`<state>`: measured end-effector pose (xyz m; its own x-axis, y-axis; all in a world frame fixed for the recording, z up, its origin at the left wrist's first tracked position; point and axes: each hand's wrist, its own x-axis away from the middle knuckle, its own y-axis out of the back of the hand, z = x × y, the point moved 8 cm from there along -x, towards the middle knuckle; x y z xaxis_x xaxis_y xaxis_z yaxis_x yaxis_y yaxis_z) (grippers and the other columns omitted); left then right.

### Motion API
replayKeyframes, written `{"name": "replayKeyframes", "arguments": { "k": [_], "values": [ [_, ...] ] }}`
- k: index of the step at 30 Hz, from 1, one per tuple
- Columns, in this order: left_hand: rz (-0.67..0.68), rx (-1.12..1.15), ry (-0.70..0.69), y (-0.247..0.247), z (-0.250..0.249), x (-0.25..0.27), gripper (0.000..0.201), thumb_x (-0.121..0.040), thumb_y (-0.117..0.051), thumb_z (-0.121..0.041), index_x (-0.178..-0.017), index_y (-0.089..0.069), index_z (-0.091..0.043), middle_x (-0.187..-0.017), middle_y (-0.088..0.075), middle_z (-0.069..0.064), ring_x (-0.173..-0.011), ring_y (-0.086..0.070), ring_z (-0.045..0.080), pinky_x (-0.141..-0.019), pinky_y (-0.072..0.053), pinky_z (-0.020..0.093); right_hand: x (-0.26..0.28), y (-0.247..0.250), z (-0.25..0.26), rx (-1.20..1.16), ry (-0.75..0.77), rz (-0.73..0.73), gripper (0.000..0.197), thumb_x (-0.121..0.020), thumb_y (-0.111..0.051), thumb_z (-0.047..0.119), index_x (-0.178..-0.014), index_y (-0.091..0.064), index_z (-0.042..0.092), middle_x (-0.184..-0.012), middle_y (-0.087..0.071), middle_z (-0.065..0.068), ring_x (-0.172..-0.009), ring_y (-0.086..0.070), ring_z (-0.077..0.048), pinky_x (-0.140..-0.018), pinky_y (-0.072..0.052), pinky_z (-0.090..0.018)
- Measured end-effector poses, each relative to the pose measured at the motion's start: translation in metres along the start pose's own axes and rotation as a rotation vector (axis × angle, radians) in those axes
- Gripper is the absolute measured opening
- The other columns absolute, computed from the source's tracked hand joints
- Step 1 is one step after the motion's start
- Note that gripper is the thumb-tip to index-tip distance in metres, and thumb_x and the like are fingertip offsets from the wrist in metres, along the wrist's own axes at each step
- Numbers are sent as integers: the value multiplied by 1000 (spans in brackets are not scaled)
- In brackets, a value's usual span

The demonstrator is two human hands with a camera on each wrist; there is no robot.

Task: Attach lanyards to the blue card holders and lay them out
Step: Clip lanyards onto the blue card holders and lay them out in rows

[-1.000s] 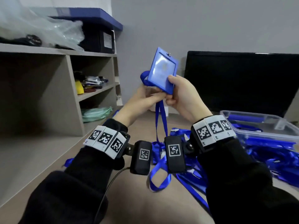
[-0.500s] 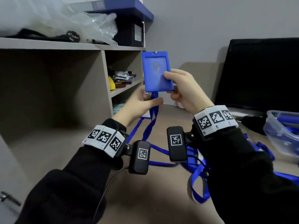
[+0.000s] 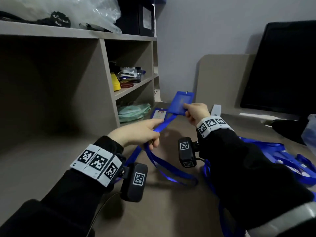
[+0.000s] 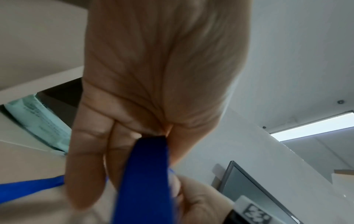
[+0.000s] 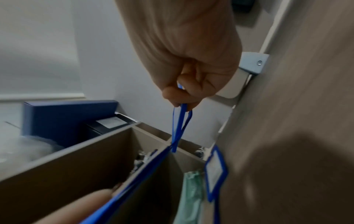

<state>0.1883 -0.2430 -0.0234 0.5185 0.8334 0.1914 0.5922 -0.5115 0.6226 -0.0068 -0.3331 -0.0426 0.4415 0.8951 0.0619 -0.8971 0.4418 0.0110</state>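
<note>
Right hand (image 3: 196, 112) pinching blue card holder (image 3: 181, 103) by its near edge, low over desk (image 3: 164, 211), just right of laid-out holder (image 3: 158, 114) by shelf unit (image 3: 109, 79). Left hand (image 3: 138, 134) curled round lanyard (image 3: 164, 120). Strap running back toward body. Right hand nearer the drop spot.

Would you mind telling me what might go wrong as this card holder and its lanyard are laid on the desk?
1. The card holder pinched by the right hand hangs right beside one already laid down; it may land overlapping it.
2. The lanyard in the left hand trails in a loop on the desk, close to the pile of loose lanyards; it could snag or tangle.
</note>
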Motion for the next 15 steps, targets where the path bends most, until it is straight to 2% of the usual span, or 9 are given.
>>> {"name": "replayKeyframes", "arguments": {
  "k": [1, 3, 5, 8, 9, 11, 13, 15],
  "values": [
    [15, -22, 11, 0, 2, -1, 65, -96, -36, -3, -151, -14, -27, -64, -60, -2, -49, -54, 9, -59, -43, 28, -9, -2, -11, 32, -32, -1, 35, -87, -62, 11, -55, -46, 14, -41, -44, -3, -21, -37, -1, -28, -22, -8],
    [37, -46, 40, -1, 8, -4, 65, -95, -35, -1, -151, -17, -28, -63, -60, -3, -46, -53, 8, -54, -43, 25, -24, -6, -28, 108, -79, 3, 33, -87, -62, 11, -57, -49, 12, -28, -43, 2, -20, -37, -2, -28, -24, -8],
    [62, -52, 63, -3, 12, -7, 64, -95, -34, -1, -151, -16, -27, -65, -60, -2, -43, -52, 5, -49, -43, 22, -34, -10, -39, 188, -101, 17, 30, -87, -62, 10, -59, -51, 9, -24, -42, 4, -18, -36, -3, -27, -25, -9],
    [101, -89, 93, -7, 20, -11, 65, -94, -34, -1, -151, -18, -27, -71, -61, -1, -44, -51, 2, -51, -42, 22, -44, -15, -47, 331, -102, 41, 25, -87, -62, 11, -65, -52, 6, -24, -43, 4, -17, -37, -5, -26, -24, -10],
    [116, -105, 104, -9, 22, -12, 64, -94, -35, -2, -150, -18, -28, -73, -62, -2, -46, -52, 2, -52, -41, 22, -46, -16, -49, 379, -107, 43, 19, -86, -62, 12, -70, -55, 4, -28, -46, 2, -20, -40, -7, -28, -27, -12],
    [148, -132, 120, -12, 24, -14, 64, -94, -36, -3, -150, -17, -28, -77, -64, -3, -53, -52, 4, -51, -40, 20, -49, -17, -52, 468, -103, 33, 10, -82, -63, 13, -84, -59, 4, -44, -54, -4, -37, -50, -16, -39, -36, -22],
    [169, -147, 133, -15, 26, -16, 65, -94, -37, -3, -151, -16, -28, -83, -66, -2, -61, -54, 8, -49, -40, 19, -50, -19, -51, 557, -93, 48, 14, -80, -63, 14, -90, -59, 4, -62, -58, -10, -57, -57, -25, -52, -42, -30],
    [180, -132, 151, -17, 30, -19, 68, -94, -39, 0, -151, -15, -28, -89, -66, 1, -63, -59, 9, -48, -42, 18, -47, -23, -45, 673, -52, 79, 22, -81, -64, 19, -97, -62, 4, -84, -64, -15, -82, -63, -30, -67, -45, -33]
  ]
}}
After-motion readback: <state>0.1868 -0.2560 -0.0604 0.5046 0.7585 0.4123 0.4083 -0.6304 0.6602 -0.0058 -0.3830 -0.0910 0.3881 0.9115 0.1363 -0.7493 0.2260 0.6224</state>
